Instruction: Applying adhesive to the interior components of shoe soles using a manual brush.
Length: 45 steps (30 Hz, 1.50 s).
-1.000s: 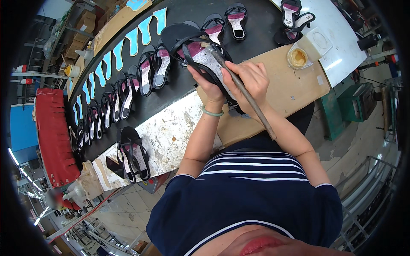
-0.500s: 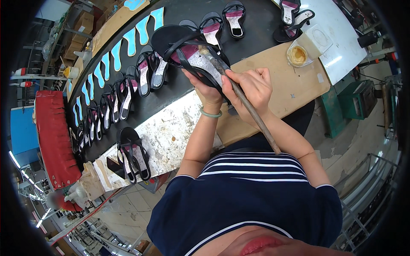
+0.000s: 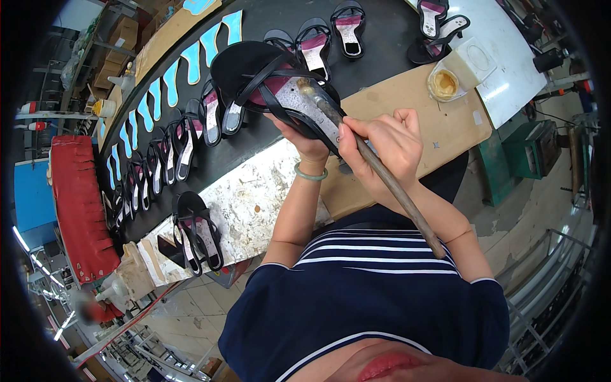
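My left hand (image 3: 304, 143), with a pale green bangle on its wrist, is closed around the underside of a black strappy sandal (image 3: 245, 70). The sandal is held up, tilted, its toe to the left and its speckled white and purple footbed facing me. In my right hand (image 3: 388, 146) is a long wooden-handled brush (image 3: 401, 191), pinched between thumb and fingers. The brush's bristle end lies against the footbed, between the straps. Its handle slants down toward my chest. Part of my left hand's fingers is hidden behind the sandal.
Black sandals (image 3: 184, 146) and light blue sole-shaped pieces (image 3: 189, 62) stand in rows on the dark worktop (image 3: 267, 19). A pair of sandals (image 3: 197, 232) sits on a stained white board (image 3: 248, 191). At right, a tub of yellowish paste (image 3: 443, 84) rests near brown cardboard (image 3: 420, 127).
The held sandal has shifted a little left and down. My right hand has moved slightly right and down, and the brush tip now touches lower on the footbed.
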Motion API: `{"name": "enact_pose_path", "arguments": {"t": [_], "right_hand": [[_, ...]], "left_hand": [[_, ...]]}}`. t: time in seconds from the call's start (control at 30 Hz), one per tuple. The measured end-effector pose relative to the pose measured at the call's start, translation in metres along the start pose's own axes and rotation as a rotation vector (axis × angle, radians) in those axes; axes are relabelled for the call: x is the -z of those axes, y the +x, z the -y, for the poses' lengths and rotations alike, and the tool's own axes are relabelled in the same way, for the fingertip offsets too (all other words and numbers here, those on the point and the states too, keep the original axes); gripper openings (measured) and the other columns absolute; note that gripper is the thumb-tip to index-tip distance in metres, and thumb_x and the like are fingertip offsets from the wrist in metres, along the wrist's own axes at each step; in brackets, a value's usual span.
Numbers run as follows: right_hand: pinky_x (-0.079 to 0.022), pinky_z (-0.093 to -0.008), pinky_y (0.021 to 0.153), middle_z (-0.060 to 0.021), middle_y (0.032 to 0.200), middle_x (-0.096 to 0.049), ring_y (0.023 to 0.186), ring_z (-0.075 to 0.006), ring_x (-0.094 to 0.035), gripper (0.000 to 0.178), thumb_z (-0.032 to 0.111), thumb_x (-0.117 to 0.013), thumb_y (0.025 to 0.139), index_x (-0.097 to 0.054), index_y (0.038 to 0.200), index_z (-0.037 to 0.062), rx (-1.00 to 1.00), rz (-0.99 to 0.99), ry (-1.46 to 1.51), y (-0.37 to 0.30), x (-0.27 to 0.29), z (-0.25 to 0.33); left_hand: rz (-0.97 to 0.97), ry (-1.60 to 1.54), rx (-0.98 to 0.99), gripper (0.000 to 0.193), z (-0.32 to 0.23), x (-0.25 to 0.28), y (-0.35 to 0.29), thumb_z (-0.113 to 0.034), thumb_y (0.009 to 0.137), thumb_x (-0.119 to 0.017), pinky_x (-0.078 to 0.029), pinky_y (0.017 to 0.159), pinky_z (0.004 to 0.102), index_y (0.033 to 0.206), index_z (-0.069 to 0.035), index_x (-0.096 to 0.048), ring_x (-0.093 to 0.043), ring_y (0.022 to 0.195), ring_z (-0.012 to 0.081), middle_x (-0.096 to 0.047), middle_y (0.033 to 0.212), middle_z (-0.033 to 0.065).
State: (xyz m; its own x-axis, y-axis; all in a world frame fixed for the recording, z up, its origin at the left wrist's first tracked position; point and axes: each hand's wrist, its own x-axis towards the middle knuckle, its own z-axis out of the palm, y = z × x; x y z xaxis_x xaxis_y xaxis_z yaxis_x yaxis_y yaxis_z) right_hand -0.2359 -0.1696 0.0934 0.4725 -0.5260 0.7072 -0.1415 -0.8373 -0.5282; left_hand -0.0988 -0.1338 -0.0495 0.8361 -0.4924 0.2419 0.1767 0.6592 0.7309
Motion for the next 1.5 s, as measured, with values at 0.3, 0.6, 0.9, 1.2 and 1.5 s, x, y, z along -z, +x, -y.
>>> {"name": "enact_pose_path", "arguments": {"t": [0.3,0.6,0.9,1.2,1.5], "right_hand": [[-0.031,-0.0329,0.062,-0.0022,0.061,-0.062,0.049,-0.0156,-0.052,0.012,0.009,-0.076,0.073,-0.068,0.08,0.0021,0.028,-0.009,0.022,-0.001,0.008,0.0],[-0.03,-0.0331,0.06,-0.0011,0.06,-0.062,0.05,-0.0147,-0.052,0.017,0.003,-0.076,0.07,-0.067,0.084,0.0013,0.06,0.039,0.033,-0.004,0.023,0.003],[-0.029,-0.0329,0.06,-0.0006,0.058,-0.059,0.049,-0.0147,-0.052,0.017,0.002,-0.076,0.069,-0.067,0.085,0.0008,0.073,0.102,0.053,-0.008,0.034,0.0],[-0.027,-0.0332,0.06,-0.0004,0.058,-0.059,0.05,-0.0144,-0.052,0.017,0.001,-0.075,0.07,-0.067,0.085,0.0008,0.068,0.153,0.062,-0.012,0.044,-0.001],[-0.027,-0.0336,0.059,-0.0005,0.058,-0.058,0.05,-0.0146,-0.052,0.018,0.001,-0.075,0.07,-0.067,0.086,0.0013,0.063,0.172,0.061,-0.018,0.048,-0.003]], "left_hand": [[0.033,-0.031,0.03,0.064,-0.015,-0.009,0.001,-0.057,0.102,-0.022,-0.034,0.112,0.0409,0.154,-0.019,-0.015,-0.041,0.132,0.0215,-0.036,0.147,0.0061],[-0.002,0.037,-0.04,0.067,-0.024,-0.015,0.003,-0.062,0.1,-0.024,-0.034,0.113,0.0428,0.153,-0.021,-0.019,-0.04,0.134,0.0227,-0.036,0.149,0.005],[-0.083,0.029,-0.004,0.067,-0.031,-0.018,0.005,-0.061,0.101,-0.019,-0.031,0.114,0.0408,0.151,-0.017,-0.028,-0.041,0.134,0.021,-0.039,0.148,0.0043],[-0.083,0.025,-0.013,0.065,-0.039,-0.026,0.012,-0.059,0.102,-0.017,-0.04,0.108,0.0453,0.15,-0.017,-0.029,-0.049,0.126,0.0281,-0.043,0.143,0.0098],[-0.112,-0.018,-0.034,0.066,-0.041,-0.025,0.015,-0.059,0.102,-0.021,-0.034,0.112,0.0382,0.149,-0.014,-0.033,-0.044,0.131,0.0193,-0.044,0.144,0.0041]]}}
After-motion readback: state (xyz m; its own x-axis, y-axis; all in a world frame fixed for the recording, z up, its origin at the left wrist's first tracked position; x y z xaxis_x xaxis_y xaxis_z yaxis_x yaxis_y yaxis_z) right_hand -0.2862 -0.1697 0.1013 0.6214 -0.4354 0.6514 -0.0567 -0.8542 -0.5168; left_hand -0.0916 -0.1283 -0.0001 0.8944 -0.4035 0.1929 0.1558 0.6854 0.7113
